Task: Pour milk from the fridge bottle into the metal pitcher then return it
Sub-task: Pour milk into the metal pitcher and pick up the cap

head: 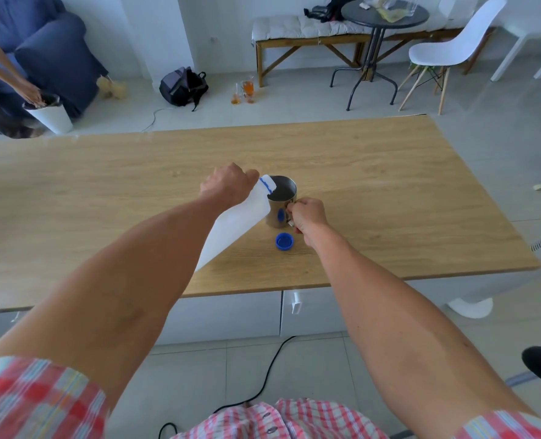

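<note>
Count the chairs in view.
2: a white chair beside the round table, and another chair at the far right edge, partly cut off. Others may be hidden.

A light wooden worktop (389, 185) stood on a floor (500, 137) of pale grey tiles, with white walls (155, 33) behind and even daylight over the room. Against the far wall ran a wooden bench (294, 39) with a white cushion, a round dark table (385, 14) and a white chair (453, 45) just beside it. A blue sofa (50, 49) filled the far left corner, a white pot (52, 117) in front of it, and a dark backpack (183, 85) lay on the floor near the wall.
</note>
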